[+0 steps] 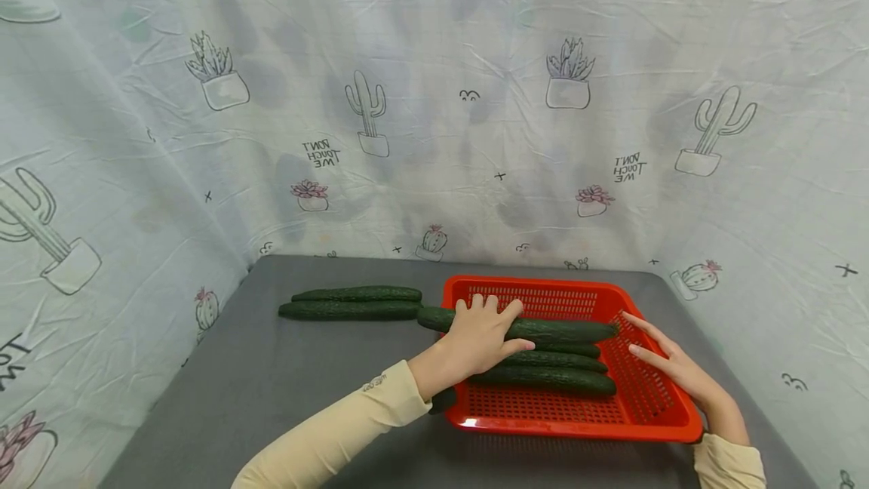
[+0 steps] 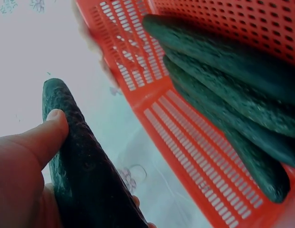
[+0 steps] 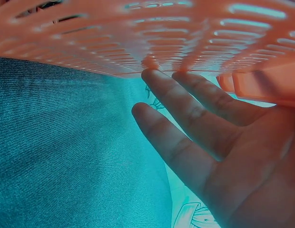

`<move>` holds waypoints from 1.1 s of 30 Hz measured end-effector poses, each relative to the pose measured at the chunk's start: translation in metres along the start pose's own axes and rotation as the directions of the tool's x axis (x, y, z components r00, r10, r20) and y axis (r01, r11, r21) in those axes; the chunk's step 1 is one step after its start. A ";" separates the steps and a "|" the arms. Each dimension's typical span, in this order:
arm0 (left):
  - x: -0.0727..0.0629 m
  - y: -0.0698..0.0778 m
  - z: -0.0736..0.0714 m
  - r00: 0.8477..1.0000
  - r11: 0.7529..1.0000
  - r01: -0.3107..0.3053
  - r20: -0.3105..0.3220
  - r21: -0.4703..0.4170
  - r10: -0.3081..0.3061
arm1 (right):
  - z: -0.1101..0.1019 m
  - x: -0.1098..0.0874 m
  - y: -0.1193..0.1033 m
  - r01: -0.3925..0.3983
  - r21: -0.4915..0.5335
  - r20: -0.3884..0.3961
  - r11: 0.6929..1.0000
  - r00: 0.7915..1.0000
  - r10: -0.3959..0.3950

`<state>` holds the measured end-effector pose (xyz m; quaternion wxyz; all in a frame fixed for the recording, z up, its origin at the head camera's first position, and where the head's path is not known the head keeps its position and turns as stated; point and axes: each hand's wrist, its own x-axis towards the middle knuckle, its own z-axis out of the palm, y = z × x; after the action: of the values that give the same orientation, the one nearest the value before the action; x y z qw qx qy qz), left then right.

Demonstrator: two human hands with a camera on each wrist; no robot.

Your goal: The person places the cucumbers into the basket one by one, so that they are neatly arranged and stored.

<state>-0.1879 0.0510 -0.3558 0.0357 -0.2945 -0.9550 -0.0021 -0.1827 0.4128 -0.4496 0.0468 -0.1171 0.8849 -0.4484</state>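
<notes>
My left hand (image 1: 478,334) grips a dark green cucumber (image 1: 563,330) from above, holding it lengthwise over the red plastic basket (image 1: 577,429). In the left wrist view the thumb (image 2: 47,133) lies along this cucumber (image 2: 85,161), with fingertips just showing on its far side. Several more cucumbers (image 1: 543,378) lie side by side in the basket, partly hidden by the left hand. My right hand (image 1: 689,376) holds the basket's right side, thumb over the rim. Its other fingers (image 3: 185,114) extend along the outside of the slotted wall in the right wrist view.
Two cucumbers (image 1: 349,311) lie together on the grey table (image 1: 271,383), left of the basket. A dark rounded end (image 1: 443,400) shows beside the basket's near left corner, mostly hidden by the left arm. Cactus-printed cloth (image 1: 434,96) hangs behind and at both sides.
</notes>
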 end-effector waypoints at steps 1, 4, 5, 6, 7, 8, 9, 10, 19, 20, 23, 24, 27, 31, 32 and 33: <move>0.000 0.003 0.000 1.000 1.000 0.003 0.006 0.000 -0.003 | 0.000 0.000 0.000 0.000 0.000 -0.002 1.000 1.000 0.000; 0.000 0.010 0.000 1.000 1.000 0.010 0.023 0.003 -0.010 | 0.000 0.000 -0.001 0.003 0.010 0.001 1.000 1.000 -0.003; -0.001 0.012 0.001 1.000 1.000 0.010 0.029 0.007 -0.010 | 0.000 0.000 -0.001 0.005 0.013 0.004 1.000 1.000 -0.005; -0.001 0.015 0.001 0.999 1.000 0.011 0.031 0.008 -0.011 | 0.000 -0.001 -0.001 0.009 0.014 0.008 1.000 1.000 -0.009; -0.001 0.017 0.002 0.999 1.000 0.011 0.036 0.010 -0.012 | 0.000 -0.001 -0.001 0.018 0.017 0.013 1.000 1.000 -0.018; -0.001 0.019 0.003 0.999 1.000 0.012 0.041 0.011 -0.012 | 0.000 -0.001 -0.002 0.026 0.022 0.017 0.999 0.999 -0.027; -0.001 0.021 0.003 0.999 1.000 0.011 0.043 0.012 -0.012 | 0.000 -0.001 -0.002 0.035 0.024 0.021 0.999 0.999 -0.036; -0.001 0.024 0.004 0.999 1.000 0.012 0.046 0.014 -0.013 | 0.000 -0.002 -0.002 0.045 0.024 0.022 0.999 0.999 -0.046; 0.002 0.042 0.005 0.998 0.998 0.015 0.055 0.069 -0.018 | -0.001 -0.004 0.001 0.132 0.008 0.027 0.991 0.991 -0.132; 0.002 0.044 0.005 0.998 0.997 0.016 0.060 0.072 -0.021 | -0.001 -0.003 0.001 0.139 0.002 0.027 0.990 0.990 -0.139; 0.002 0.050 0.004 0.996 0.997 0.022 0.083 0.068 -0.027 | -0.002 -0.003 0.002 0.144 -0.003 0.030 0.990 0.989 -0.144; 0.002 0.052 0.004 0.995 0.998 0.026 0.093 0.065 -0.032 | -0.002 -0.003 0.001 0.140 0.001 0.032 0.990 0.990 -0.140; 0.002 0.057 0.004 0.992 0.998 0.037 0.117 0.058 -0.044 | -0.001 -0.002 -0.001 0.094 0.012 0.028 0.995 0.995 -0.094; 0.001 0.064 0.006 0.989 0.997 0.053 0.138 0.053 -0.060 | 0.001 -0.001 -0.002 0.018 0.019 0.025 1.000 1.000 -0.018; 0.000 0.066 0.006 0.988 0.997 0.057 0.142 0.048 -0.063 | 0.001 0.000 -0.002 -0.002 0.015 0.027 1.000 1.000 0.001; -0.001 0.068 0.006 0.987 0.997 0.060 0.144 0.042 -0.065 | 0.001 0.000 -0.002 -0.015 0.014 0.029 1.000 0.999 0.015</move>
<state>-0.1495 0.1069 -0.3633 -0.0288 -0.2630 -0.9637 0.0361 -0.1825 0.4108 -0.4479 0.0638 -0.1167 0.8817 -0.4528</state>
